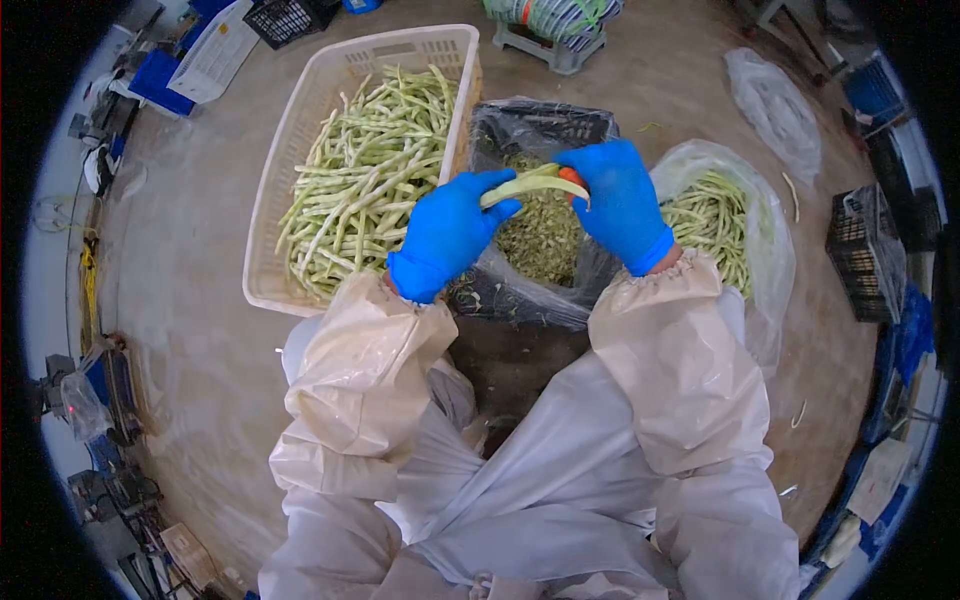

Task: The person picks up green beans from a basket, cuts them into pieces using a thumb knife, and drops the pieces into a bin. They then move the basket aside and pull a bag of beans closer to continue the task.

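My left hand (450, 232), in a blue glove, is closed on one end of a pale green bean pod (522, 185). The pod's other end reaches my gloved right hand (615, 200), which is closed round a small orange-red tool (572, 180) at the pod's tip. Both hands are above a black crate (490, 128) lined with clear plastic, which holds green scraps (540, 240). To the left, a white crate (268, 235) is heaped with long green beans (370, 170). More beans (715, 215) lie in a clear plastic bag (775, 260) at the right.
A small grey stool (565, 55) with a striped bundle (560, 18) stands beyond the black crate. An empty-looking plastic bag (775, 110) lies at the upper right, with a black crate (860, 255) below it. A white crate (212, 55) is at the upper left.
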Demonstrator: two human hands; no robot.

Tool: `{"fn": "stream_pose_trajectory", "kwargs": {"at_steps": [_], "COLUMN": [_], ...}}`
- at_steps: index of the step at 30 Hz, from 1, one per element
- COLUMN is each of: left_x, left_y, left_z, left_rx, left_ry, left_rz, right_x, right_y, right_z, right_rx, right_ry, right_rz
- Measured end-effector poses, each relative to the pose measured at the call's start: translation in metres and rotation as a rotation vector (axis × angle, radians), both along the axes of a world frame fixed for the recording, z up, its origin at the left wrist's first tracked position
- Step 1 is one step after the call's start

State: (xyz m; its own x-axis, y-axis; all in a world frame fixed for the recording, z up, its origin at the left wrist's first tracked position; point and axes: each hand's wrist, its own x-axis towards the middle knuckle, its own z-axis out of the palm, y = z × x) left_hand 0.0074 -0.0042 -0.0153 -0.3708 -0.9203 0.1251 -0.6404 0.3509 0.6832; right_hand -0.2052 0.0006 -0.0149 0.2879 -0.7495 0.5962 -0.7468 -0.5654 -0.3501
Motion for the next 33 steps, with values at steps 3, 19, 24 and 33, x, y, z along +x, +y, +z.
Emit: {"fn": "stream_pose_trajectory", "kwargs": {"at_steps": [3, 19, 24, 33], "left_x": [0.001, -0.011, -0.018, 0.022], "left_y": [-0.002, 0.002, 0.007, -0.023], "left_z": [0.0, 0.007, 0.004, 0.014], "left_rx": [0.018, 0.522, 0.617, 0.438], "left_ry": [0.021, 0.736, 0.56, 0.913], "left_rz": [-0.017, 0.093, 0.074, 0.441], "right_x": [0.005, 0.018, 0.02, 0.029], "right_y": [0.001, 0.004, 0.006, 0.01], "right_z": [0.0, 0.008, 0.007, 0.0], "right_rx": [0.195, 0.777, 0.749, 0.85], "right_ry": [-0.176, -1.131, -1.064, -0.849], "right_rz": [-0.06, 0.183, 0.154, 0.225]}}
